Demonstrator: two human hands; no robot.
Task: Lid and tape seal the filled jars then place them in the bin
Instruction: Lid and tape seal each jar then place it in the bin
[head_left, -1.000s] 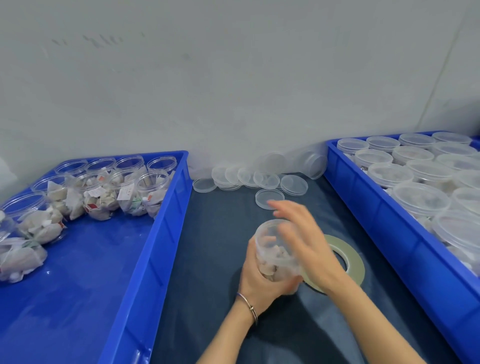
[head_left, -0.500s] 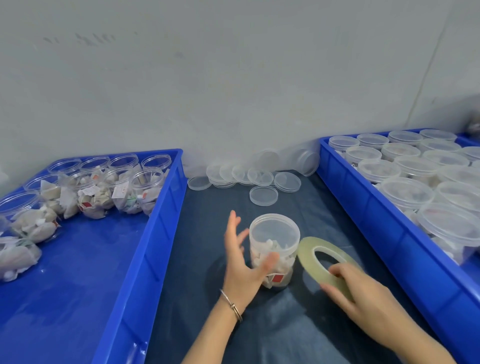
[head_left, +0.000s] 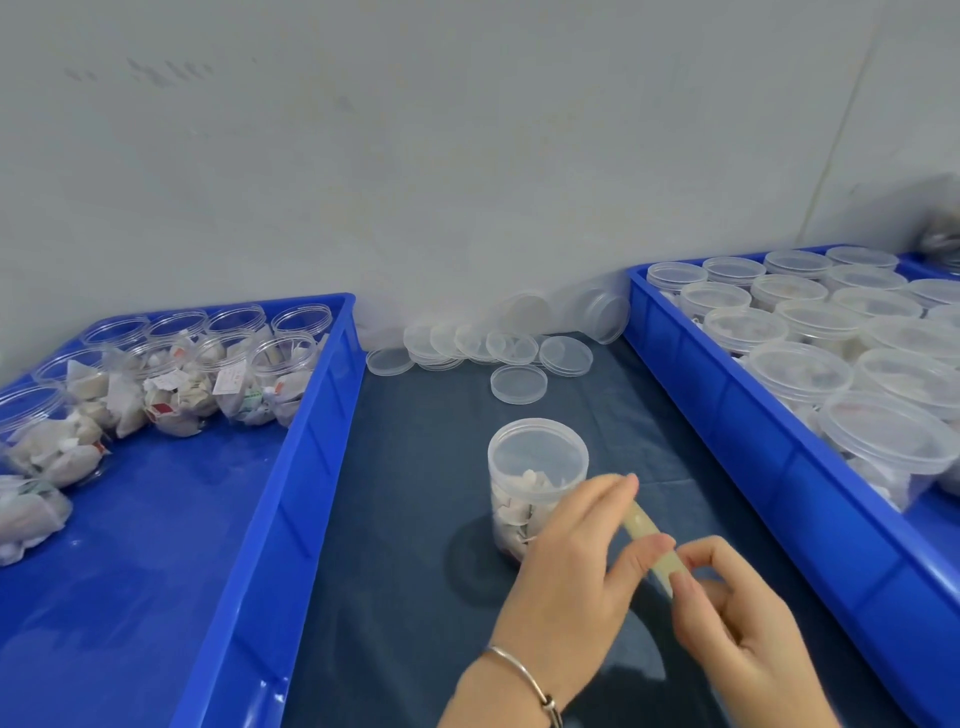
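A clear jar filled with white packets stands lidded on the dark mat, in the middle. Just in front of it, both hands hold a pale tape roll seen edge-on. My left hand grips the roll between thumb and fingers. My right hand pinches the roll's near edge with thumb and forefinger. Neither hand touches the jar.
A blue bin on the left holds several open filled jars. A blue bin on the right holds several lidded jars. Loose clear lids lie at the back of the mat by the wall.
My left hand let go of the jar and moved to the tape roll. My right hand lifted the roll off the mat and turned it on edge in front of the jar.
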